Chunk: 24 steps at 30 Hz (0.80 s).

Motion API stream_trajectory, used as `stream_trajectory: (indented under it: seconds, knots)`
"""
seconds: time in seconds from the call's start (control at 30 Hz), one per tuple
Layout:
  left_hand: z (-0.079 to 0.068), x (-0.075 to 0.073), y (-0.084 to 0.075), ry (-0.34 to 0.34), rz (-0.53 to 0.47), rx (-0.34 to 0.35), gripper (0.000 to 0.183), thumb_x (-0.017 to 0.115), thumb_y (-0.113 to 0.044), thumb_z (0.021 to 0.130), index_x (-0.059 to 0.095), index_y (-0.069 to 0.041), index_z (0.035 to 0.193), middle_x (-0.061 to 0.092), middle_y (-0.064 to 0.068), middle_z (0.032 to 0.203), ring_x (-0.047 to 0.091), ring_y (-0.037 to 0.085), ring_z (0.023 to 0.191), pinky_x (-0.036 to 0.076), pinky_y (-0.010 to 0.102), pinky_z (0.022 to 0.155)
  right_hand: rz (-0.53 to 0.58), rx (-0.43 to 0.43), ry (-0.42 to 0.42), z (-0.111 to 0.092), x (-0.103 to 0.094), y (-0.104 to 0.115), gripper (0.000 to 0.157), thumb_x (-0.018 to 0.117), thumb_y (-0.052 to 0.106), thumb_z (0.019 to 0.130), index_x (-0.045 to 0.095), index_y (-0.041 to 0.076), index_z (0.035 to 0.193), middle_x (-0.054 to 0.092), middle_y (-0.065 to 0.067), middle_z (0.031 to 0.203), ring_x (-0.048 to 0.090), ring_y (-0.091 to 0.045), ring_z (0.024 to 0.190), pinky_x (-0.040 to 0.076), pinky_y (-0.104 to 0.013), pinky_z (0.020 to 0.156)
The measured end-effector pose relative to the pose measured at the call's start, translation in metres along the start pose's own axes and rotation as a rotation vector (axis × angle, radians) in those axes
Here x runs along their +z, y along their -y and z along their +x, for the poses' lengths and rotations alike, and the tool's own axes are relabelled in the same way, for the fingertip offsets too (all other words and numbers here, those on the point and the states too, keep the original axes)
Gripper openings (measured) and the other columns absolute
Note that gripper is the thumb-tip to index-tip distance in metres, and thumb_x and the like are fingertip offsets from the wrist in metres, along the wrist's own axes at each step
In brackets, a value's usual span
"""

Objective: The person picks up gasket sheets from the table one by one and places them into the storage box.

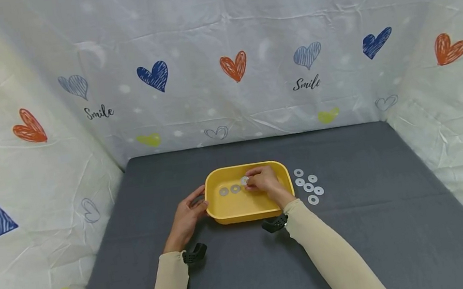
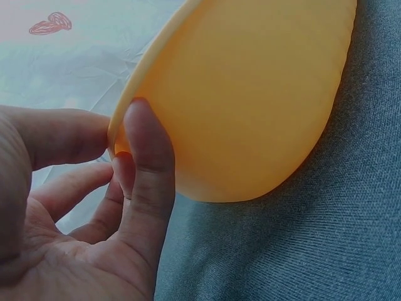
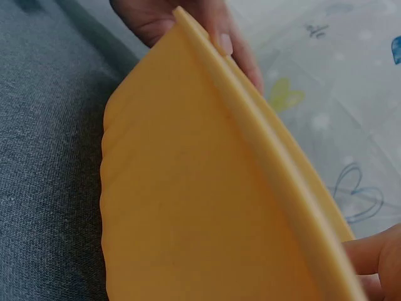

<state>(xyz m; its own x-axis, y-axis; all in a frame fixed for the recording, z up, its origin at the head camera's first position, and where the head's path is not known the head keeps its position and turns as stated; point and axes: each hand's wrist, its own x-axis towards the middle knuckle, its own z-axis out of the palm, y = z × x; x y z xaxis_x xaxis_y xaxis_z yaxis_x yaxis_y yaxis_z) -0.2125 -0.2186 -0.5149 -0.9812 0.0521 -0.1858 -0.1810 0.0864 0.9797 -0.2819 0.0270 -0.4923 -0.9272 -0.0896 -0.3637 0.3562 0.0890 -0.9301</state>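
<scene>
Well, the left hand (image 1: 186, 219) clamps the tray (image 1: 241, 207) at its left rim, the right hand (image 1: 264, 181) pinches a washer (image 1: 243, 181) over its floor; I'd brace it and release low, beside two others (image 1: 235, 189).

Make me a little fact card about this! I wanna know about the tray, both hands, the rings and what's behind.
Tray: yellow tray, on a dark grey cloth
Left hand: the left hand pinches the tray's left rim
Right hand: the right hand holds a pale ring in its fingertips, within the tray
Rings lying in tray: two rings, side by side
Rings outside: six loose rings, right of the tray
Behind: pale backdrop with hearts and "Smile"
</scene>
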Motion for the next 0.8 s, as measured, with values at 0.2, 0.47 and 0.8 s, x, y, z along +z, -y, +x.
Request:
stream_trajectory:
  seconds: [0.2, 0.47, 0.8]
  knots:
    - [0.0010, 0.0005, -0.0011, -0.013, 0.001, -0.004, 0.058, 0.058, -0.007, 0.096, 0.040, -0.016, 0.151, 0.047, 0.010, 0.146, 0.061, 0.026, 0.108, 0.056, 0.022, 0.076, -0.067, 0.032, -0.002, 0.0045, -0.0001, -0.0011, 0.022, 0.067, -0.002, 0.086, 0.070, -0.002, 0.108, 0.069, -0.014, 0.091, 0.069, -0.015, 0.067, 0.060, -0.031, 0.071]
    - [0.0001, -0.0005, 0.0007, -0.009, -0.016, -0.004, 0.057, 0.058, -0.007, 0.096, 0.042, -0.016, 0.150, 0.048, 0.009, 0.144, 0.060, 0.028, 0.109, 0.056, 0.023, 0.075, -0.083, 0.055, 0.022, 0.0062, 0.0002, -0.0031, 0.024, 0.066, -0.001, 0.088, 0.067, -0.004, 0.112, 0.073, -0.016, 0.088, 0.072, -0.019, 0.069, 0.060, -0.032, 0.070]
    - [0.0012, -0.0012, 0.0037, -0.006, -0.018, 0.000, 0.057, 0.058, -0.006, 0.096, 0.041, -0.015, 0.150, 0.046, 0.011, 0.146, 0.060, 0.027, 0.111, 0.056, 0.022, 0.075, -0.169, 0.013, -0.010, 0.0017, -0.0022, -0.0045, 0.030, 0.069, 0.001, 0.084, 0.068, -0.002, 0.114, 0.073, -0.015, 0.092, 0.071, -0.020, 0.074, 0.060, -0.032, 0.072]
